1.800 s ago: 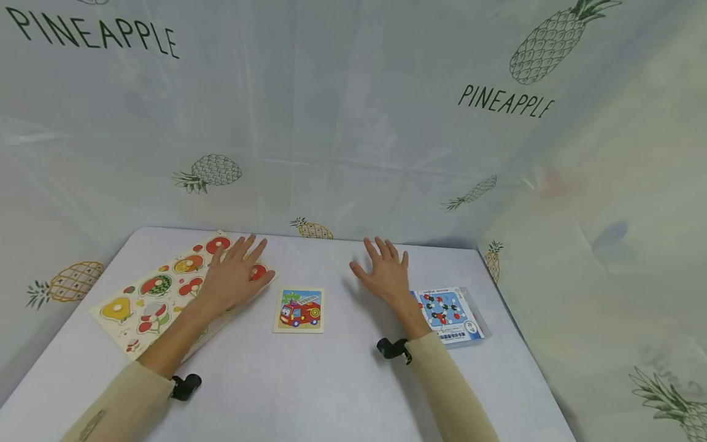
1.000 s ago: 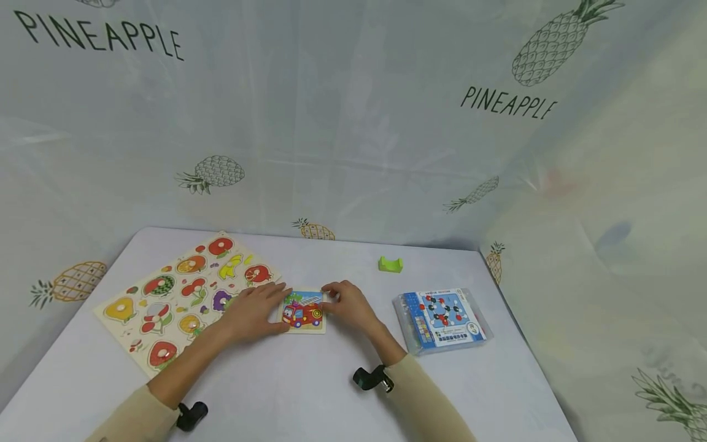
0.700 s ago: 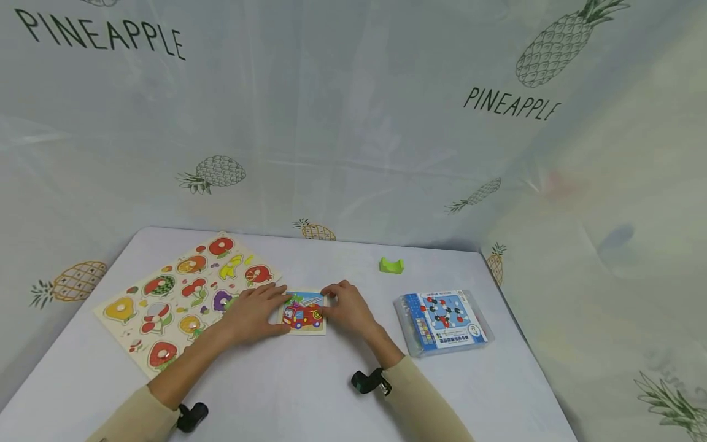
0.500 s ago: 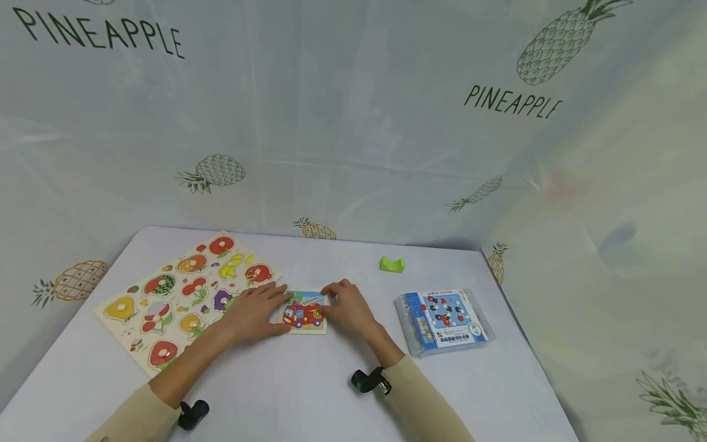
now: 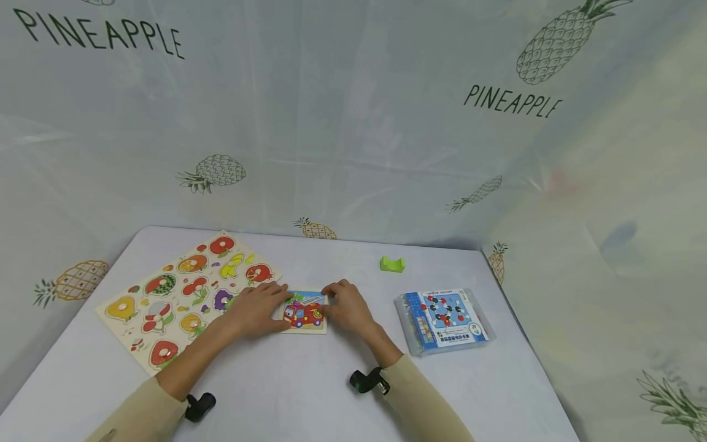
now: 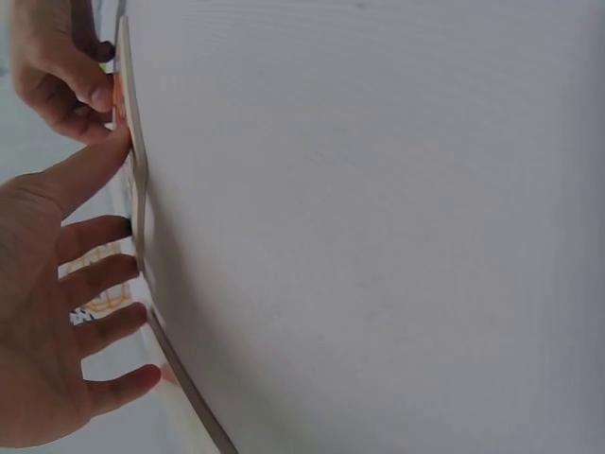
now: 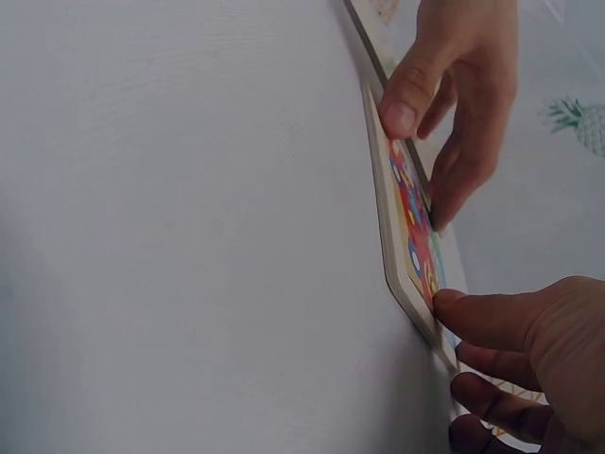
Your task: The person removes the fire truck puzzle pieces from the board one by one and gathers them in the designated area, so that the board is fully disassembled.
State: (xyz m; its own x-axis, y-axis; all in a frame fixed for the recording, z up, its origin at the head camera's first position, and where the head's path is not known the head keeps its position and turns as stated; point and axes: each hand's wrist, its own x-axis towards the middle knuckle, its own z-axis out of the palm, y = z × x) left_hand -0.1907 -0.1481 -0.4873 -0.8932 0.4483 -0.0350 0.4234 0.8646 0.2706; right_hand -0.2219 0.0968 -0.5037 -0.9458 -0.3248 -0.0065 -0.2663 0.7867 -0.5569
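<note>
A small square wooden jigsaw puzzle (image 5: 304, 314) with a red fire engine picture lies on the white table between both hands. My left hand (image 5: 254, 313) spans its left side, the fingers fairly straight and spread, thumb at the near corner. In the left wrist view the left hand (image 6: 57, 312) has its thumb and fingertips along the board edges. My right hand (image 5: 350, 310) grips the right side with bent fingers, the index finger near the far corner. The right wrist view shows the right thumb (image 7: 473, 314) pressing the picture; its other fingers curl past the rim.
A large cream board (image 5: 126, 331) with fruit pictures lies at the left, partly under the left forearm. A clear plastic box (image 5: 444, 320) with a blue molecule label stands right. A small green notched block (image 5: 392, 264) sits toward the back, before a pineapple-print curtain (image 5: 353, 123).
Both hands, spread apart over the table at first, have come together at the fire engine puzzle and hold still there. The green block and more of the plastic box now show.
</note>
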